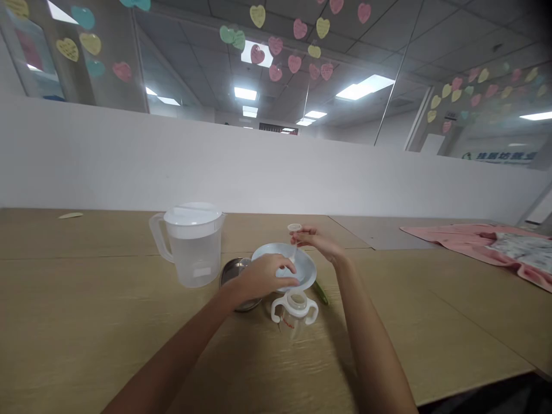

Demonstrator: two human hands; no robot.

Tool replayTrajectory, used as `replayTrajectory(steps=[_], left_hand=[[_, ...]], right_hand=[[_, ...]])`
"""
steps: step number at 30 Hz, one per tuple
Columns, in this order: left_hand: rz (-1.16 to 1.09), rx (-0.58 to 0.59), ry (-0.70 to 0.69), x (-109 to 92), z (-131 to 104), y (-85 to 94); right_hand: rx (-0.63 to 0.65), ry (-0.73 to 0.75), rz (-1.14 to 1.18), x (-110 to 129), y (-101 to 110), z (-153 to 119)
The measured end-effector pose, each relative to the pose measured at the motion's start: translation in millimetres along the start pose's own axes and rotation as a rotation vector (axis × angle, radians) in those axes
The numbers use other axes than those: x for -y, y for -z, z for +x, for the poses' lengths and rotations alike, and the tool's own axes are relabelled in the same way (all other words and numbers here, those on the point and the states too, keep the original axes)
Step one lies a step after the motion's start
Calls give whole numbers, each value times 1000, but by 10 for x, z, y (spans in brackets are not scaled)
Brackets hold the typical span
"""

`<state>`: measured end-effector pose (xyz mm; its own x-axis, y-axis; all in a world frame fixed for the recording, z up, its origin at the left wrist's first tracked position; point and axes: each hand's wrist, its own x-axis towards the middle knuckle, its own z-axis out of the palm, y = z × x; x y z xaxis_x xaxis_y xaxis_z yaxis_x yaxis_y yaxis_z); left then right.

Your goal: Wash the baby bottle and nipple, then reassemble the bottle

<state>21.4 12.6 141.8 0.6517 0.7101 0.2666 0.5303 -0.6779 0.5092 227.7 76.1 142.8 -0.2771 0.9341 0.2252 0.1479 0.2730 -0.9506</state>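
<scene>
My right hand point(317, 240) pinches a small translucent piece with a round, flat top point(294, 227) and a narrow stem, held upright over a white bowl point(307, 269). My left hand point(269, 273) is over the bowl's near left side, thumb and fingers apart, with nothing visible between them. Just in front of the bowl stands a clear baby bottle point(295, 313) with two white handles and an uncapped top. Partly under my left hand and forearm lies a metal dish point(233, 269). A long green thing point(321, 292) pokes out by the bowl's right side.
A clear plastic pitcher point(195, 247) with a white lid stands left of the dish. Pink cloth point(457, 234) with a patterned piece of fabric point(524, 250) lies at the far right. A pale flat piece point(70, 215) is at the back left. A white wall point(267, 172) rises behind the table.
</scene>
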Motion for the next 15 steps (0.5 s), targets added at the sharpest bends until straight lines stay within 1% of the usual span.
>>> replayTrajectory(steps=[2, 3, 6, 9, 11, 15], left_hand=[[18, 141, -50, -120, -64, -23], [28, 193, -57, -160, -86, -35], [49, 288, -63, -207, -115, -60], [54, 322, -49, -200, -115, -62], [53, 331, -38, -193, -114, -64], [53, 291, -23, -167, -123, -110]], right_hand=[[-8, -32, -65, -44, 110, -30], [-6, -42, -85, -71, 153, -39], [32, -52, -128, -157, 236, -44], [113, -63, -178, -232, 270, -30], [183, -101, -211, -281, 274, -13], [330, -223, -344, -410, 208, 55]])
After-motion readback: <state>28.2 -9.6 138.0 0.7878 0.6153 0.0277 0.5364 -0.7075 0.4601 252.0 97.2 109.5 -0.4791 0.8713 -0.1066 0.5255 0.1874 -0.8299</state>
